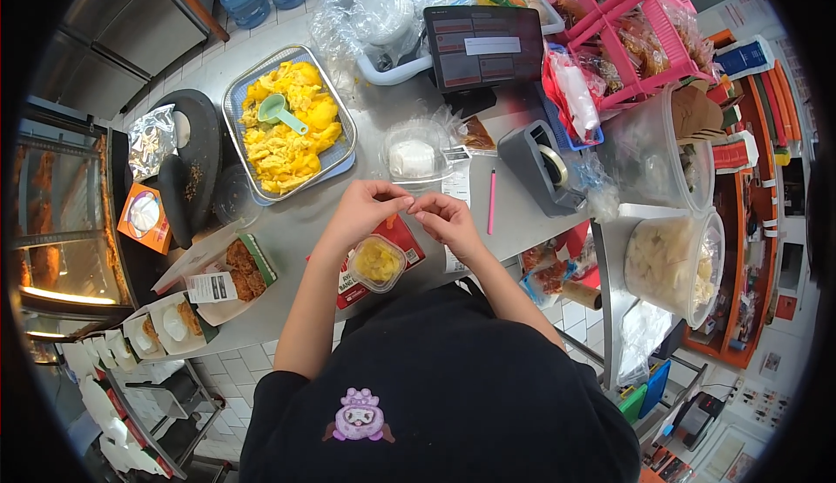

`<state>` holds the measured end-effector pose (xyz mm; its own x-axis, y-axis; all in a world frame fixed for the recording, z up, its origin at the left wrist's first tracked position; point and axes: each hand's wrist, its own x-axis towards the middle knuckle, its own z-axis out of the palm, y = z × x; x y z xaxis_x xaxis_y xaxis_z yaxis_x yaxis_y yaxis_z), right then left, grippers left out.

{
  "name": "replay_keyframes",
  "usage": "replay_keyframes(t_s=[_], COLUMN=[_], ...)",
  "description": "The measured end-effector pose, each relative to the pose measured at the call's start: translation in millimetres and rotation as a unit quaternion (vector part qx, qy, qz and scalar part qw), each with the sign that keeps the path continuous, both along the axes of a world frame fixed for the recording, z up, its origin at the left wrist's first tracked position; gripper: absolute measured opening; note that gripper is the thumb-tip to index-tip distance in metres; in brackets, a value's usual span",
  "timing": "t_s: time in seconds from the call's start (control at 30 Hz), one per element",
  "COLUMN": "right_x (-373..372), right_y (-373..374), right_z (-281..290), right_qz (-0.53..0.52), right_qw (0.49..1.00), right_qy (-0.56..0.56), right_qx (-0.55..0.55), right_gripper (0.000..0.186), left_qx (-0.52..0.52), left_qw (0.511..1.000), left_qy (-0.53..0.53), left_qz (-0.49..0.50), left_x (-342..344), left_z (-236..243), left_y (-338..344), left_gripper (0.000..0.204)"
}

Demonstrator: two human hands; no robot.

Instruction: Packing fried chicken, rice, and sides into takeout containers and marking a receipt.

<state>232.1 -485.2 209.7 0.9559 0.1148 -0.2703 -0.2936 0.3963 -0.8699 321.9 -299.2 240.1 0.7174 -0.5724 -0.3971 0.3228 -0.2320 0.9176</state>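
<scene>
My left hand (361,209) and my right hand (450,219) meet fingertip to fingertip above the grey counter (300,217). Together they pinch something small and clear between them; I cannot tell what it is. Just below the hands sits a small clear tub of yellow food (377,262), resting on a red packet (402,241). A metal tray of yellow food (290,126) with a green scoop (280,111) lies beyond my left hand.
A lidded clear tub with white food (412,157), a pink pen (492,201), a grey tape dispenser (543,167) and a tablet screen (483,44) stand further back. Open boxes of fried food (235,270) lie left. Large clear bins (675,261) and a pink rack (631,26) are at right.
</scene>
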Motion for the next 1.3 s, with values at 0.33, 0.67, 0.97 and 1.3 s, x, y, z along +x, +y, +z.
replay_keyframes(t_s=[0.33,0.67,0.97,1.3], right_x=[-2.2,-10.7,-15.9,4.3], right_y=[4.4,-5.6,-14.0,7.0], right_z=[16.0,27.2,4.3,-39.8], right_qz=[-0.068,-0.128,-0.139,-0.126], right_qw=[0.989,0.974,0.975,0.968], right_qy=[0.107,0.103,0.094,0.160], right_qx=[-0.080,-0.154,-0.145,-0.145], right_gripper=[0.016,0.018,0.018,0.017], left_qx=[0.135,-0.118,0.177,0.057], left_qw=[0.938,0.952,0.932,0.991], left_qy=[-0.320,-0.164,-0.274,-0.015], left_qz=[0.013,0.231,0.157,0.119], left_x=[-17.0,120.5,8.6,16.2], left_z=[8.2,-34.7,-66.0,-88.5], left_y=[-12.6,-30.8,-13.9,-6.7], left_gripper=[0.015,0.033,0.049,0.061])
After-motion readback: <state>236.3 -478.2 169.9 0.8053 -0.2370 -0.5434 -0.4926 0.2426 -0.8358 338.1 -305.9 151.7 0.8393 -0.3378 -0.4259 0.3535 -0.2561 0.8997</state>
